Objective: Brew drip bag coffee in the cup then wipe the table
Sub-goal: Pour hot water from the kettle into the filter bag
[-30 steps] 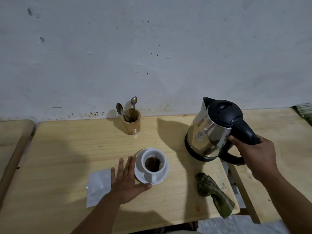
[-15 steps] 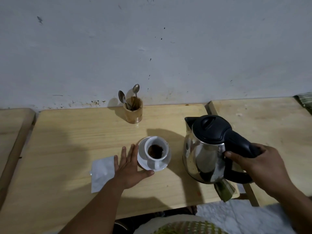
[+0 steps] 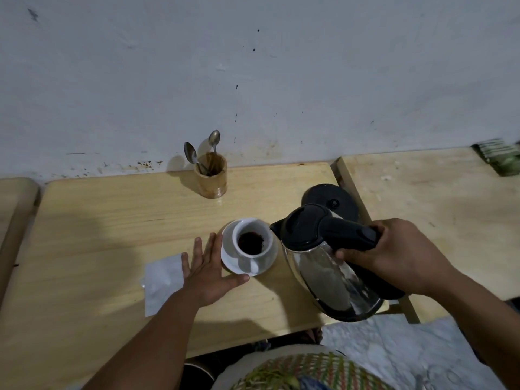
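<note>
A white cup (image 3: 250, 260) with dark coffee grounds inside stands on a white saucer (image 3: 229, 258) near the middle of the wooden table (image 3: 112, 229). My left hand (image 3: 209, 270) lies flat on the table, fingers spread, thumb touching the saucer's front edge. My right hand (image 3: 399, 257) grips the black handle of a steel kettle (image 3: 329, 274), held off the table and tilted, its spout just right of the cup's rim. No water is seen pouring. The kettle's black base (image 3: 332, 199) sits behind it. The green cloth is hidden.
A white paper sachet (image 3: 161, 282) lies left of my left hand. A wooden holder (image 3: 212, 181) with two spoons stands by the wall. A second table (image 3: 439, 215) adjoins on the right, with a green item (image 3: 501, 159) at its far corner.
The kettle has been lifted off its base, carried left toward the cup and tilted. My left hand stays by the saucer. The view has shifted down.
</note>
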